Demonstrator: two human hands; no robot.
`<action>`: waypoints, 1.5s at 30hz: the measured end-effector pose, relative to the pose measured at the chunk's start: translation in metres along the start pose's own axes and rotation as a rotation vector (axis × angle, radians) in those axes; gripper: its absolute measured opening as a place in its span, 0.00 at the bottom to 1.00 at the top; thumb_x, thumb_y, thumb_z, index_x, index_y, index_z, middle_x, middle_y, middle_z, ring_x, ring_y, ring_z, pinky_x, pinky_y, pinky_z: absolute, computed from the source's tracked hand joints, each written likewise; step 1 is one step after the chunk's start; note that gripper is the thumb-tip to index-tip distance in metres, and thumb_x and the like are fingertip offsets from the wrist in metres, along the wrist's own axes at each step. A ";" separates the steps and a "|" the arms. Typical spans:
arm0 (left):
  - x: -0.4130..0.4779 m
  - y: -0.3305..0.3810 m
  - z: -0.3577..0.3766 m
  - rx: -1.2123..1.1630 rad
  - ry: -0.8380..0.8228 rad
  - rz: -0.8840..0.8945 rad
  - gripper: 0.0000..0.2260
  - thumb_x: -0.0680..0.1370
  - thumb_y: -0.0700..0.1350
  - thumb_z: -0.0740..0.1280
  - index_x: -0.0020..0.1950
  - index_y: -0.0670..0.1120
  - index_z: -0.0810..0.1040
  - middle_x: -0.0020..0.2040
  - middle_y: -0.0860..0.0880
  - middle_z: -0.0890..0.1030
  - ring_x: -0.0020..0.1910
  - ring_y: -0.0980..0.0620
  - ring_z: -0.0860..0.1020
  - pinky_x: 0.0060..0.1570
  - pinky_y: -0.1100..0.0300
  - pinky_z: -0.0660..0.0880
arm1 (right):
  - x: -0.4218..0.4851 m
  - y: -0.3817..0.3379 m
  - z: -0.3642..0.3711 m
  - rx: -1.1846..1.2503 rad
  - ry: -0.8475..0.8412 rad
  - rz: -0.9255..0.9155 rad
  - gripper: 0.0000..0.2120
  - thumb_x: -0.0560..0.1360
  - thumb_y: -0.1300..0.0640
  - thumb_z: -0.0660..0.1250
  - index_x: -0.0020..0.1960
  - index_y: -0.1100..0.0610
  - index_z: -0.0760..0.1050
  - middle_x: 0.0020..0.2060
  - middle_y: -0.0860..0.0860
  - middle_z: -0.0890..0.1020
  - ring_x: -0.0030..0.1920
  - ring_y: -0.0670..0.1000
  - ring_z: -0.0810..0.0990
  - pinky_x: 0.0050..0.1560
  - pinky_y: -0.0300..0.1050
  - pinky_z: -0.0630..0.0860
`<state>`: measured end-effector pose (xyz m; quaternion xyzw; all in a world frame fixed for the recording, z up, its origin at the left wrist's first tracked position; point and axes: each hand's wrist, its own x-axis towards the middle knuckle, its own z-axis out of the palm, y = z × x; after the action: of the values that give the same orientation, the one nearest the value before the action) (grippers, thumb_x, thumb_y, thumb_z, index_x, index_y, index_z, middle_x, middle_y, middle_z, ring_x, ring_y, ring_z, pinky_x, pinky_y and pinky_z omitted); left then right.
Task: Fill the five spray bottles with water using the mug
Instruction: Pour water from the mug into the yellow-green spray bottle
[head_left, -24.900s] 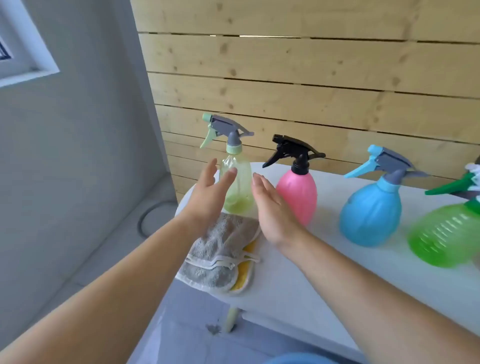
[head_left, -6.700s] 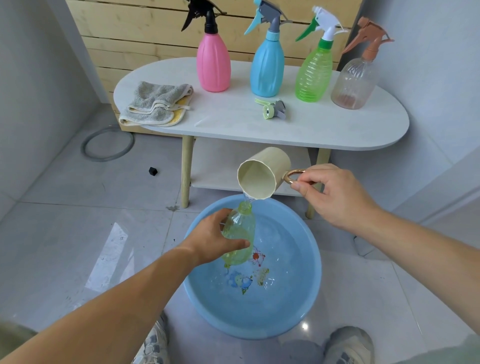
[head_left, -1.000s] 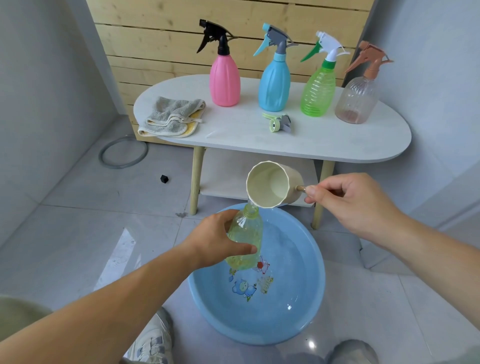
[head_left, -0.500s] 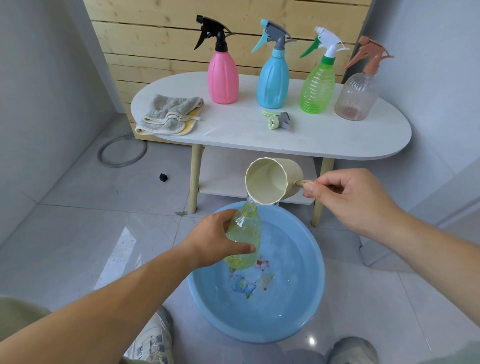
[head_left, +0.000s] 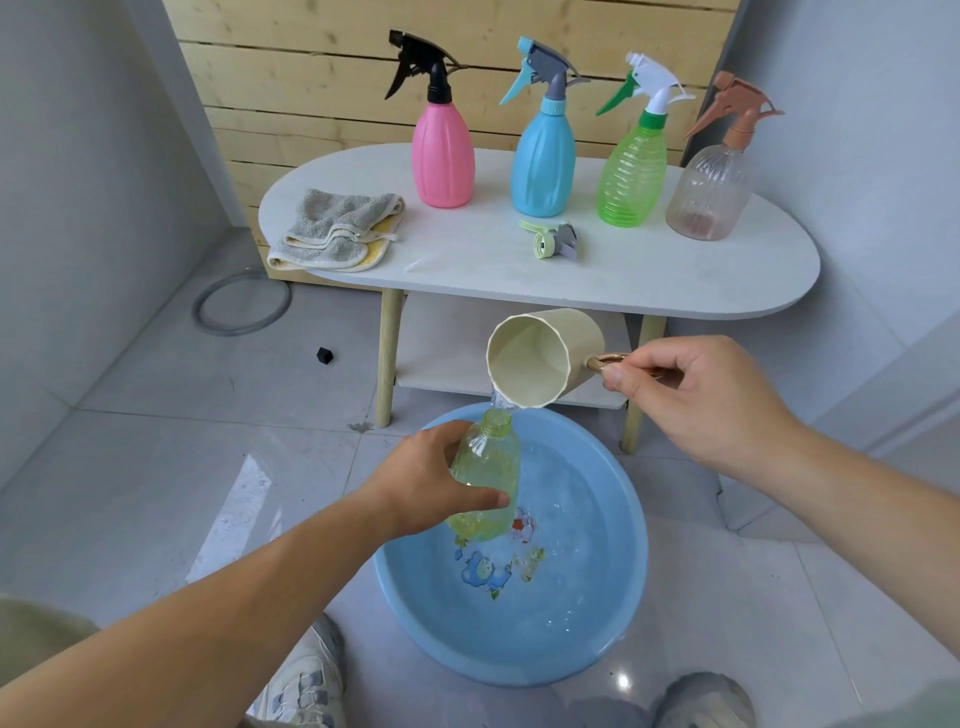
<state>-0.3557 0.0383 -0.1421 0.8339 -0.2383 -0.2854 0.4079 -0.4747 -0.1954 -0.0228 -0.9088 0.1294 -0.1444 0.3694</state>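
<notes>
- Your left hand (head_left: 426, 486) is gripping the uncapped bottle (head_left: 485, 475) over the basin (head_left: 613, 639).
- Your right hand (head_left: 691, 400) is pinching the mug (head_left: 540, 358) handle, tipping water into the bottle's neck.

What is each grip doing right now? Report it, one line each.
Left grip: closed around the yellow-green bottle, held above the basin.
Right grip: pinching the handle of the tilted mug.

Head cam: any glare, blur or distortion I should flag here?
Head view: soft, even daylight with faint shadows. There is a bright glare patch on the floor tiles left of the basin. Wide-angle bending shows toward the edges, and the forearms look stretched. The trickle from the mug into the bottle is thin and hard to make out. The centre is reasonably sharp.
</notes>
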 end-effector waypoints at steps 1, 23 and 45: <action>0.000 0.000 0.000 0.001 0.000 0.000 0.36 0.54 0.67 0.79 0.59 0.57 0.80 0.50 0.60 0.87 0.51 0.60 0.85 0.59 0.52 0.82 | 0.000 0.000 0.000 -0.002 0.000 -0.002 0.08 0.76 0.52 0.70 0.44 0.55 0.85 0.32 0.37 0.83 0.35 0.38 0.78 0.36 0.27 0.68; 0.004 -0.003 0.001 0.010 0.006 0.000 0.28 0.62 0.57 0.85 0.59 0.57 0.80 0.50 0.60 0.87 0.51 0.61 0.85 0.60 0.53 0.82 | 0.004 0.006 0.002 -0.045 0.040 -0.147 0.08 0.75 0.53 0.72 0.37 0.48 0.80 0.35 0.41 0.83 0.42 0.39 0.80 0.44 0.28 0.70; 0.002 0.000 0.001 -0.013 -0.003 0.003 0.37 0.54 0.67 0.79 0.60 0.56 0.80 0.51 0.59 0.87 0.52 0.59 0.85 0.59 0.52 0.82 | 0.005 0.007 0.004 -0.126 0.072 -0.301 0.09 0.73 0.50 0.68 0.37 0.53 0.81 0.35 0.41 0.79 0.46 0.49 0.80 0.51 0.49 0.76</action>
<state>-0.3549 0.0368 -0.1435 0.8305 -0.2383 -0.2874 0.4134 -0.4695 -0.1987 -0.0296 -0.9336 0.0138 -0.2220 0.2811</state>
